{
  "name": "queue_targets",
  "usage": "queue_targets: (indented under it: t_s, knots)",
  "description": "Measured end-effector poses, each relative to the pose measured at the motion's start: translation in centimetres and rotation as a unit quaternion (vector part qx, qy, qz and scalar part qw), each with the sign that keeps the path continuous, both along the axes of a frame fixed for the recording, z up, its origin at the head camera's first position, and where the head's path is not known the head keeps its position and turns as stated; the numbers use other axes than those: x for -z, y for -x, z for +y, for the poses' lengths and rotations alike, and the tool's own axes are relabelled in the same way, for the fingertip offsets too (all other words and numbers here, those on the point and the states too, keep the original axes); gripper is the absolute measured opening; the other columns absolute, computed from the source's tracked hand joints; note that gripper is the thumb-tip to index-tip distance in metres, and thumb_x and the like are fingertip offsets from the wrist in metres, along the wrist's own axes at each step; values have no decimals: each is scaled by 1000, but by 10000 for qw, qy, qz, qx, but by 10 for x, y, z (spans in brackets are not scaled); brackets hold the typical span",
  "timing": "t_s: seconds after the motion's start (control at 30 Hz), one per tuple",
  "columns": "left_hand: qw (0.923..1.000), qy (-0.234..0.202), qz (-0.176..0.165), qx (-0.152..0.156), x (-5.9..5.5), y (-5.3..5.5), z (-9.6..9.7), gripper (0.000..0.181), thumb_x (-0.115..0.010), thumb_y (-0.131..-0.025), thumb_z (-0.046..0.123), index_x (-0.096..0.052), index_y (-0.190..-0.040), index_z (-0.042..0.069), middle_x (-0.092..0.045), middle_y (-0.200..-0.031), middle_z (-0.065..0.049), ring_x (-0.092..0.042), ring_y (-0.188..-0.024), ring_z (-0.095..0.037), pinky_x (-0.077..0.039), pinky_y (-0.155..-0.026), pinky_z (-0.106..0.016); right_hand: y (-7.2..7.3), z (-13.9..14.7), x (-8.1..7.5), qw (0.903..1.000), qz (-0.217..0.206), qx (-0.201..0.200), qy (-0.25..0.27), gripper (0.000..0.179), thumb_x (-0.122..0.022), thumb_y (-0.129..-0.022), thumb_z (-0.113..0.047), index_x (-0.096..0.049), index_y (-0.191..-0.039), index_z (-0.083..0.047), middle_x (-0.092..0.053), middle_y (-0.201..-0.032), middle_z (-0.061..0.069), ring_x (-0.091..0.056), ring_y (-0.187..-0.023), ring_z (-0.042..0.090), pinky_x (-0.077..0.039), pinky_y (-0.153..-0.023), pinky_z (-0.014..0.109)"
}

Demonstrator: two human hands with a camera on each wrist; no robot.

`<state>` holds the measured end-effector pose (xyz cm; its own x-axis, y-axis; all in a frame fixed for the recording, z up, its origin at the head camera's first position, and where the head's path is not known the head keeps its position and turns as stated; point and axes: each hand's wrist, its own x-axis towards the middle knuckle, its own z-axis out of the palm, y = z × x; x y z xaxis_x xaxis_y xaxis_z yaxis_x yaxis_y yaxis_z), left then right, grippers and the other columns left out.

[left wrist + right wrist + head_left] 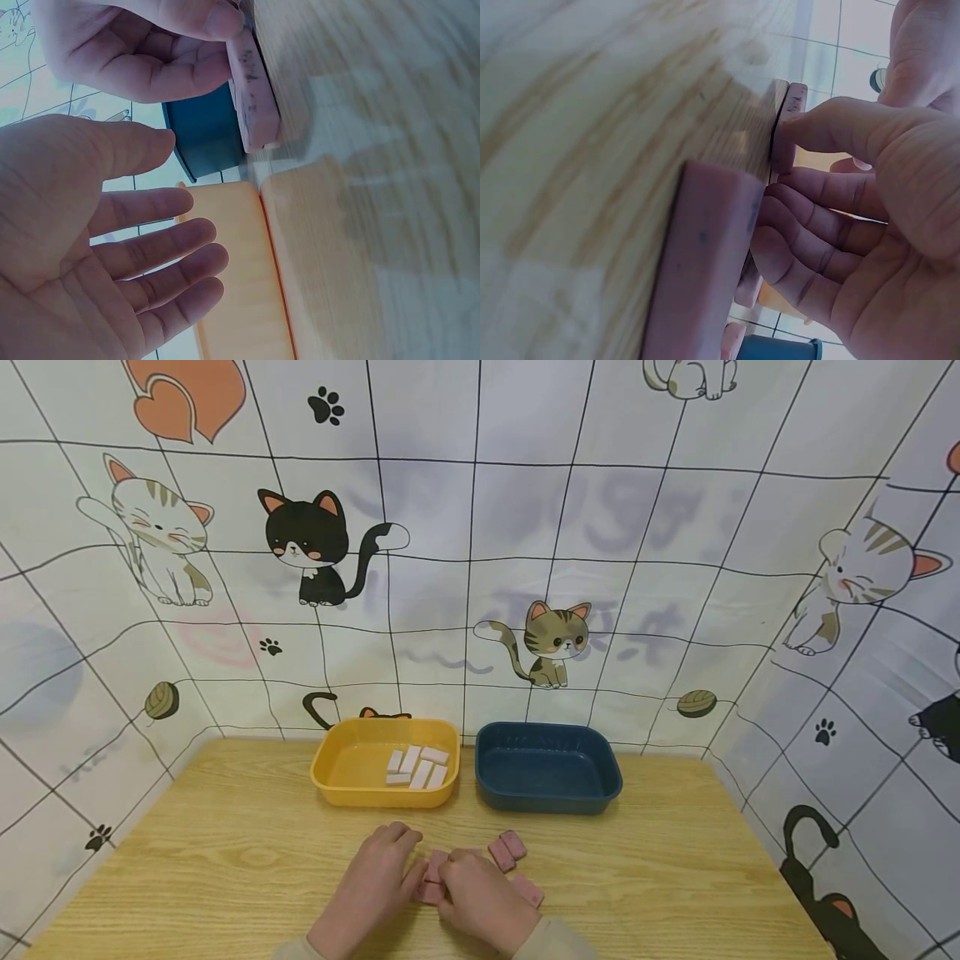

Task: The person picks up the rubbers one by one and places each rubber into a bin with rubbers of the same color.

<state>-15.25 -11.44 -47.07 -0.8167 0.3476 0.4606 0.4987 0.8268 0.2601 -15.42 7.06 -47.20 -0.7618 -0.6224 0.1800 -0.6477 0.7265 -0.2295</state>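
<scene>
Several pink blocks [430, 893] lie on the table between and around the two hands. My right hand [483, 893] pinches a pink block [786, 142] with thumb and index finger, low against the tabletop; the left wrist view shows the same block [253, 97] from the other side. Beside them, my left hand [375, 885] keeps its fingers [157, 247] extended and apart, its thumb near the blocks. Two more pink blocks [513, 843] sit together behind the right hand. Another [528, 890] lies to its right, and a large pink block [705, 262] fills the right wrist view's foreground.
A yellow tray [333, 772] holding several white blocks [422, 774] stands at the back of the wooden table [660, 860]. To its right is a dark blue tray [547, 797]. A cat-patterned curtain [427, 510] hangs behind and along the sides.
</scene>
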Motion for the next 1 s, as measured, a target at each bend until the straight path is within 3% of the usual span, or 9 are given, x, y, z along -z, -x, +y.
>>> queue_targets:
  t_s: [0.3, 0.5, 0.67, 0.8, 1.0]
  knots:
    - [10000, -50, 37, -1, 0, 0, 1, 25, -85, -82, 11, -72, -101, 1, -67, -96, -6, -64, -88, -20, -56, -79, -40, 0, 17, -5, 9958, -609, 95, 678, 24, -74, -77, -3, -57, -66, -17, -42, -68, -14, -38, -61, -1, -36, -57, 15]
    - [9999, -135, 12, 66, -1, 0, 1, 25, -84, -84, 12, -73, -104, 1, -68, -100, -7, -65, -91, -22, -56, -81, -41, 2, 34, -11, 9946, -306, 149, 976, 7, -74, -79, -8, -69, -79, -13, -40, -64, -14, -37, -60, 0, -36, -68, 20]
    - [9998, -159, -6, 79, -1, -1, 4, 25, -82, -86, 13, -73, -106, 1, -69, -103, -8, -66, -95, -22, -55, -85, -43, 3, 49, -17, 9903, -233, 333, 1328, 11, -73, -76, -7, -64, -72, -13, -45, -67, -9, -36, -61, 2, -37, -61, 20]
    - [9999, -130, 38, 94, -2, -2, 6, 26, -82, -86, 14, -73, -107, 1, -69, -103, -8, -66, -96, -22, -55, -86, -43, 5, 58, -20, 9857, -292, 578, 1556, 10, -72, -79, -7, -64, -76, -12, -47, -70, -6, -36, -61, 1, -36, -54, 20]
    - [9998, -114, 43, 177, -2, -2, 9, 27, -82, -88, 18, -73, -109, 2, -69, -104, -6, -65, -97, -22, -55, -87, -42, 11, 67, -24, 9830, -14, 907, 1595, 17, -76, -84, -9, -62, -76, -15, -45, -70, -7, -37, -60, 0, -37, -54, 20]
